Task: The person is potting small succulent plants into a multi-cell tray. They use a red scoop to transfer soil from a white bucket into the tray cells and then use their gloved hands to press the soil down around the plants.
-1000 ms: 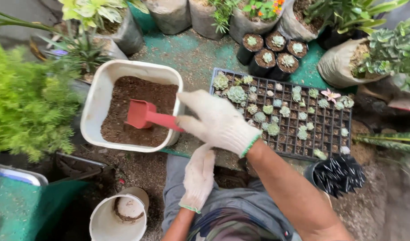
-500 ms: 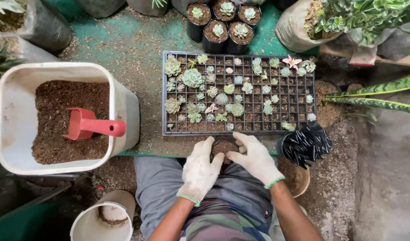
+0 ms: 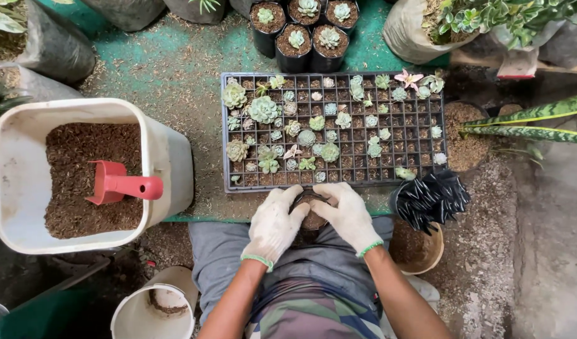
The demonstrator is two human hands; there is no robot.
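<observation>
Both gloved hands are together in front of the lap, the left hand (image 3: 274,225) and the right hand (image 3: 347,216) cupped around a small black pot (image 3: 312,210) filled with brown soil, fingers wrapped on its rim from either side. The pot sits just below the near edge of the black seedling tray (image 3: 426,135), which lies on the green mat (image 3: 175,56) and carries small succulents (image 3: 263,110) in many of its left and middle cells, while most cells on the right show only soil. To the left stands a white tub (image 3: 169,157) of brown potting mix with a red scoop (image 3: 122,185) resting in it, handle pointing right. A stack of empty black pots (image 3: 430,198) lies just beside the right hand, over a brown bowl (image 3: 426,254). A white bucket (image 3: 151,314) stands near the left knee. Beyond the tray, four black pots with potted succulents (image 3: 301,31) stand in a cluster
</observation>
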